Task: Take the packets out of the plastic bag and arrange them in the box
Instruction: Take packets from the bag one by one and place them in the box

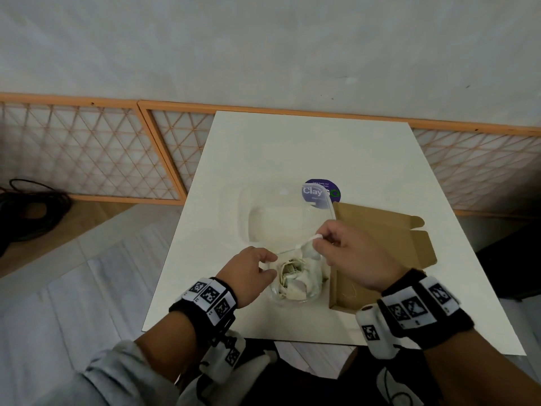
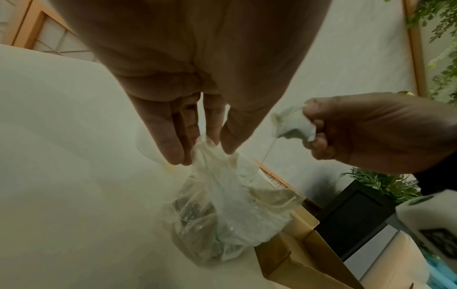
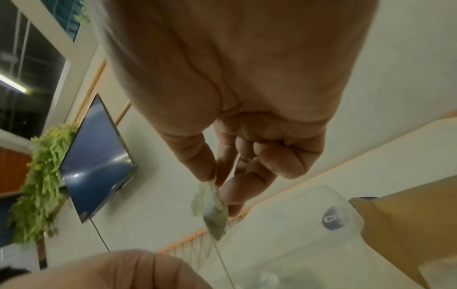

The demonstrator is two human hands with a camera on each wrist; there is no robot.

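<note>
while the left hand (image 1: pixel 252 271) pinches the left edge of the plastic bag (image 1: pixel 295 284) with thumb and fingers closed on the thin film, the bag rests on the white table (image 1: pixel 263 148) near the front edge. in the left wrist view the fingers (image 2: pixel 170 136) point down and gather the bunched top of the bag. inside the bag some pale packets (image 1: pixel 288 272) are visible, crumpled together; how many they are i cannot tell. behind the bag lies a clear plastic lid or tray (image 1: pixel 278 212), and at its far right corner a round purple sticker (image 1: pixel 321 192) shows through it.

to the right, the right hand (image 1: pixel 354 253) is raised a little above the bag and pinches the other side of the bag's mouth between thumb and forefinger, so the film is stretched up between the two hands. in the right wrist view the thumb and finger hold a small twisted piece of film (image 3: pixel 210 207), and the other fingers are curled.

just beside the bag on its right side is the open cardboard box (image 1: pixel 380 253), with its flaps spread away to the right. no packet is seen in the visible part of the box.
</note>
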